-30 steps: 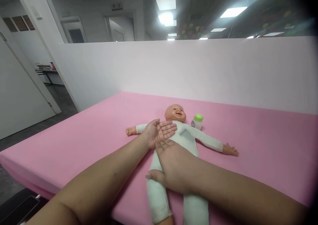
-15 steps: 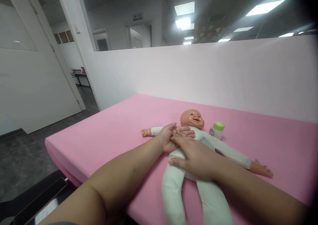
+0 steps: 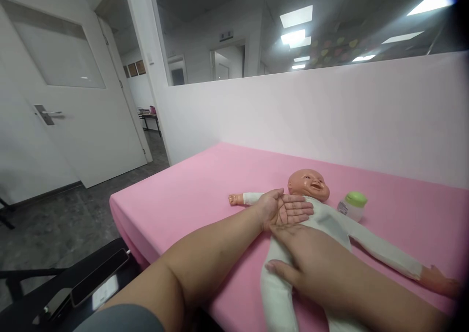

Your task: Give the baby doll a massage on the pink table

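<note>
A baby doll (image 3: 330, 219) with a hard plastic head and a white cloth body lies on its back on the pink-covered table (image 3: 190, 185). Over its chest, my left hand (image 3: 287, 209) lies palm up with its fingers stretched out and nothing in it. My right hand (image 3: 311, 259) is palm down over the doll's belly, thumb apart, its fingertips by the heel of my left palm. Whether they touch it I cannot tell. Beside the doll's shoulder stands a clear jar (image 3: 353, 207) with a green lid.
A white wall with a window (image 3: 234, 34) runs behind the table. To the left are a white door (image 3: 73, 102) and a doorway. A black chair (image 3: 47, 293) at lower left carries a phone (image 3: 99, 276).
The view has turned left, so the doll and table sit further right. My right hand has slid back from my left fingers toward the wrist, uncovering the left palm.
</note>
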### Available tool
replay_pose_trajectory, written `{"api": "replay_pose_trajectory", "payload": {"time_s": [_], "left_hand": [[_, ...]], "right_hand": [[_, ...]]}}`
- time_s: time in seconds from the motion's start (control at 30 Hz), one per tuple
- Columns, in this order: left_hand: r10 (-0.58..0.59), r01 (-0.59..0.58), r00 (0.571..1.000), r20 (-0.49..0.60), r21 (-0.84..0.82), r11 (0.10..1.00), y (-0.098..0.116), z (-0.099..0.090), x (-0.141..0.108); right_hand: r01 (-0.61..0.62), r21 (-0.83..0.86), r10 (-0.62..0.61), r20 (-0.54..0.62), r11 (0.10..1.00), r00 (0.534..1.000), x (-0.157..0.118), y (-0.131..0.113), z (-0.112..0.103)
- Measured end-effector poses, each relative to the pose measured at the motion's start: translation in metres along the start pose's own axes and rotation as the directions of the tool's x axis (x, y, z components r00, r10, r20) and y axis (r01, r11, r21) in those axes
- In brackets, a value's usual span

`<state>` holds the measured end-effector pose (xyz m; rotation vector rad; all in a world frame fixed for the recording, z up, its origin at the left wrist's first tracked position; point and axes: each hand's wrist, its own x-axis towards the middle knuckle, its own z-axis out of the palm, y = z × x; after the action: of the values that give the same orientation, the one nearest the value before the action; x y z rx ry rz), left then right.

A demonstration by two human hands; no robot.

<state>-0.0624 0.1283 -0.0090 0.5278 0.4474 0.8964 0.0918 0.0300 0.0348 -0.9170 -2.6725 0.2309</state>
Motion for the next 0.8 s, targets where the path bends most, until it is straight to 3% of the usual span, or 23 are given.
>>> {"api": "replay_pose_trajectory", "payload": {"time_s": [0.1, 0.3, 0.47, 0.57, 0.63, 0.8], "left_hand": [[0.002, -0.001, 1.0, -0.022, 0.034, 0.999, -0.001, -0.002, 0.004], [-0.034, 0.036, 0.996, -0.083, 0.022, 0.999, 0.0, 0.004, -0.001], [0.091, -0.091, 0.986, -0.139, 0.01, 0.996, -0.003, 0.014, -0.003], [0.189, -0.15, 0.967, -0.171, 0.218, 0.964, -0.006, 0.021, 0.0], [0.301, -0.199, 0.938, -0.173, 0.443, 0.874, -0.009, 0.024, 0.0], [0.473, -0.356, 0.878, 0.074, 0.761, 0.542, -0.019, 0.024, -0.004]], "right_hand": [[0.082, 0.032, -0.081, -0.034, 0.996, 0.996, 0.004, 0.003, 0.008], [0.131, -0.009, -0.129, -0.271, 0.991, 0.954, 0.023, 0.043, 0.008], [0.138, -0.076, -0.157, -0.374, 0.987, 0.914, 0.028, 0.078, -0.001], [0.205, -0.015, -0.195, -0.396, 0.979, 0.897, 0.012, 0.083, -0.01], [0.282, 0.062, -0.241, -0.365, 0.957, 0.899, -0.008, 0.077, -0.017], [0.487, 0.256, -0.438, -0.227, 0.835, 0.87, -0.059, 0.044, -0.021]]}}
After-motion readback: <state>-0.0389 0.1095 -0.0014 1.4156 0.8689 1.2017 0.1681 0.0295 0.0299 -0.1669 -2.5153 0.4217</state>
